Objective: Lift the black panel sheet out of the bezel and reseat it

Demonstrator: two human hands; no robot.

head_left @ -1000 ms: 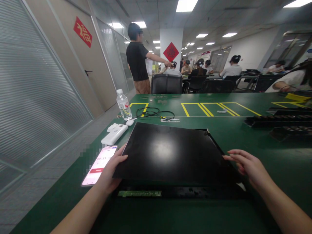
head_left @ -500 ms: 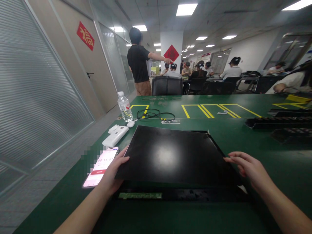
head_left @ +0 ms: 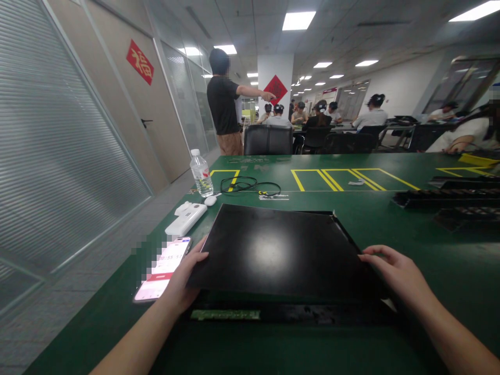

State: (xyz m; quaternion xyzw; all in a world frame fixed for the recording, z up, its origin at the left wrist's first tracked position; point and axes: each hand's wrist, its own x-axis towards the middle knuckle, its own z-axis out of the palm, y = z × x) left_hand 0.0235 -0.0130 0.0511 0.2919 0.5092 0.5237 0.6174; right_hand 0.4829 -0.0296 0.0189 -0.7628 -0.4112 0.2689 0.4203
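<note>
My left hand (head_left: 187,278) has the glossy black screen panel (head_left: 273,245) by its left edge, thumb on top and the other fingers tucked beneath, so that grip's nearly closed. My right hand (head_left: 402,273) has thumb and fingertips bunched together at the opposite edge; can't tell if they're actually pinching the panel or just touching it. So the panel's right between my fingers, lying a bit skewed over a shallow black frame (head_left: 312,315). Most of the frame's inside is covered, but a strip of green circuit board (head_left: 225,314) shows along the side nearest me.

Past my left fingers there's a capped clear plastic bottle (head_left: 202,174), upright, can't make out the fill level. Closer in on that side: a white boxy gadget (head_left: 186,219), then my phone (head_left: 166,268) with a timer up, right beside the left hand. Beyond my right fingers sit dark slotted strips (head_left: 449,199), contents too murky to read.
</note>
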